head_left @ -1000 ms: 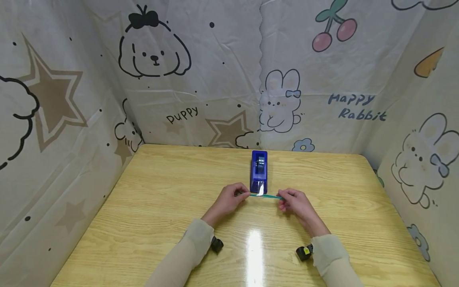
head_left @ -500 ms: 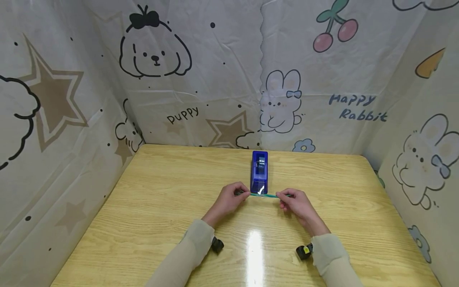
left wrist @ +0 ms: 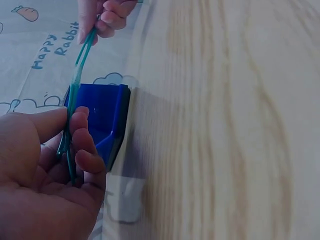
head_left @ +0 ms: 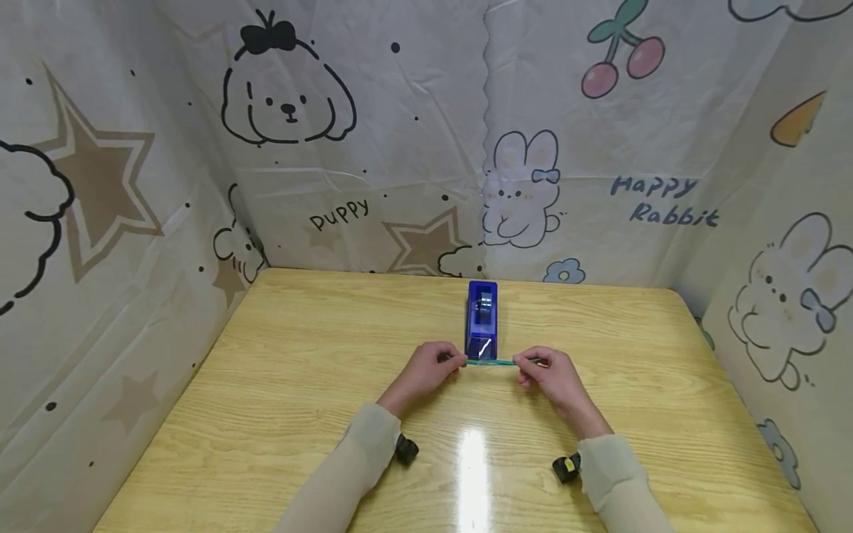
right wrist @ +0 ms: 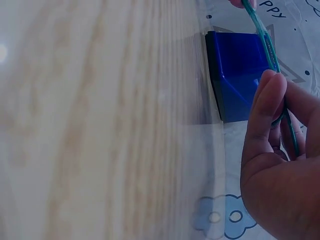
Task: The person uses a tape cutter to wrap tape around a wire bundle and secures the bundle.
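Observation:
My left hand [head_left: 432,366] pinches one side of a bundle of thin green strands [head_left: 493,363], like cord or wire, between thumb and fingers. The right hand [head_left: 548,374] pinches the other side, so the bundle stretches level between both. Close up in the left wrist view, the strands [left wrist: 82,57] look looped or doubled, with a pale, shiny stretch near the middle, perhaps clear tape. Just behind them stands a blue tape dispenser [head_left: 472,318], its front end facing me. A roll of clear tape [head_left: 484,301] sits in it. Whether the strands touch the dispenser's front, I cannot tell.
The dispenser stands on a light wood table [head_left: 320,333], towards its back edge. Patterned cloth [head_left: 400,111] walls off the back and both sides. Black wrist cameras [head_left: 568,468] hang by the sleeves.
My right hand has shifted its hold slightly left along the strands, and their end now sticks out past its fingers. Less tape shows between dispenser and strands. The left hand is nearly still.

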`<state>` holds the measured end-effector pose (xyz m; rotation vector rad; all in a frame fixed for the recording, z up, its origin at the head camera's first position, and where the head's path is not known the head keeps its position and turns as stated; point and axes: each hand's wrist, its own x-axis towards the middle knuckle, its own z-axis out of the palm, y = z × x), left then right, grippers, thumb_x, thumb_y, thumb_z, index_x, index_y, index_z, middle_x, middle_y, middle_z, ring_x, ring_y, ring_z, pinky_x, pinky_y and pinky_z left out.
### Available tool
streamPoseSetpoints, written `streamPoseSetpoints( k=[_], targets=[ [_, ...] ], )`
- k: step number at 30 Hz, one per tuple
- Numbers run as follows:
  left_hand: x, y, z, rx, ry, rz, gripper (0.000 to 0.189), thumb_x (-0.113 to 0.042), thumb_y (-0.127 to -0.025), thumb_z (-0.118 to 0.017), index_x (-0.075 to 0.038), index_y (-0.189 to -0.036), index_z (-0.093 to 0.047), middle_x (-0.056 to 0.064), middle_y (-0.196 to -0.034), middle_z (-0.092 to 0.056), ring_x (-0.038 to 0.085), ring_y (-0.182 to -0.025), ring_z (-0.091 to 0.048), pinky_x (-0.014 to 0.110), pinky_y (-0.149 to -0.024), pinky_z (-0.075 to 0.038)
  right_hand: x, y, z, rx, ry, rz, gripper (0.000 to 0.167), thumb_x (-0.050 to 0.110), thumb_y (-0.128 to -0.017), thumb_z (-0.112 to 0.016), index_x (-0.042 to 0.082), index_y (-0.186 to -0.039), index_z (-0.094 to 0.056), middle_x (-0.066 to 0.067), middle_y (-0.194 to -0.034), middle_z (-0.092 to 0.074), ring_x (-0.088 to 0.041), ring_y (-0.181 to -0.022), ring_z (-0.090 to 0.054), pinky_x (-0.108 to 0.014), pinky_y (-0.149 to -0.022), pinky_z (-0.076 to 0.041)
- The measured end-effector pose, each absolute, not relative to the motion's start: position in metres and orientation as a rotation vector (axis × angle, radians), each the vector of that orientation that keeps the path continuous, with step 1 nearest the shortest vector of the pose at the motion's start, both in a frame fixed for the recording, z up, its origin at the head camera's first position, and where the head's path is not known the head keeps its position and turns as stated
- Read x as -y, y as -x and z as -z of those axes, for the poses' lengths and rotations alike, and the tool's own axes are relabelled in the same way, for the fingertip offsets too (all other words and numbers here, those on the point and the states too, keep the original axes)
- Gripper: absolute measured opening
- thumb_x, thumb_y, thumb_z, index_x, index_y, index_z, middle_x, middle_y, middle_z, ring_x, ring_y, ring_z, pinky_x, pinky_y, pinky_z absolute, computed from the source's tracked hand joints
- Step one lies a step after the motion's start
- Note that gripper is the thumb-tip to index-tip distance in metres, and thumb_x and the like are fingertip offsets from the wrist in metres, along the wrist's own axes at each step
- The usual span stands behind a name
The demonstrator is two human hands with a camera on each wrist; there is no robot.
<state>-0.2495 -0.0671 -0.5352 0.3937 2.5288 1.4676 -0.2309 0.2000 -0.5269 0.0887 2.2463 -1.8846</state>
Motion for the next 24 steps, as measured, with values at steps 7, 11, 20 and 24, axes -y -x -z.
streamPoseSetpoints(
  k=[7,11,20,24],
  targets=[
    [0.0666,0.2490,0.5334,-2.501,-0.416,-1.526,0.020,-0.025,-0.104,-0.064,-0.008,-0.097,-0.073,0.001,-0.090,-0.070,0.011,-0.081,-0.057,0.026,-0.075,-0.049,-0.2008,0.2333,0.5285,-2.178,-0.147,1.883,0.034,0.020,-0.105,-0.062,-0.009,-0.124,-0.061,-0.013,-0.091,-0.067,-0.013,-0.073,-0.067,-0.025,-0.068,-0.059],
    [0.0674,0.2492,0.5338,-2.500,-0.409,-1.546,0.016,-0.025,-0.104,-0.065,-0.013,-0.097,-0.073,0.000,-0.091,-0.070,0.011,-0.083,-0.058,0.026,-0.076,-0.049,-0.2017,0.2336,0.5282,-2.102,-0.160,1.872,0.039,0.025,-0.108,-0.058,-0.009,-0.124,-0.059,-0.010,-0.093,-0.066,-0.013,-0.076,-0.065,-0.025,-0.069,-0.057],
    [0.0682,0.2489,0.5321,-2.545,-0.422,-1.546,0.013,-0.026,-0.103,-0.067,-0.016,-0.098,-0.073,-0.004,-0.094,-0.070,0.012,-0.086,-0.058,0.028,-0.080,-0.049,-0.2033,0.2349,0.5261,-2.070,-0.128,1.881,0.027,0.016,-0.106,-0.060,-0.008,-0.119,-0.061,-0.008,-0.090,-0.068,-0.012,-0.077,-0.064,-0.024,-0.070,-0.057],
    [0.0679,0.2490,0.5315,-2.571,-0.414,-1.530,0.017,-0.029,-0.104,-0.065,-0.015,-0.100,-0.074,-0.003,-0.096,-0.071,0.012,-0.086,-0.058,0.029,-0.081,-0.050,-0.2036,0.2366,0.5275,-2.090,-0.129,1.896,0.021,0.012,-0.105,-0.062,-0.005,-0.115,-0.062,-0.009,-0.090,-0.071,-0.011,-0.077,-0.067,-0.024,-0.072,-0.058]
  ],
)
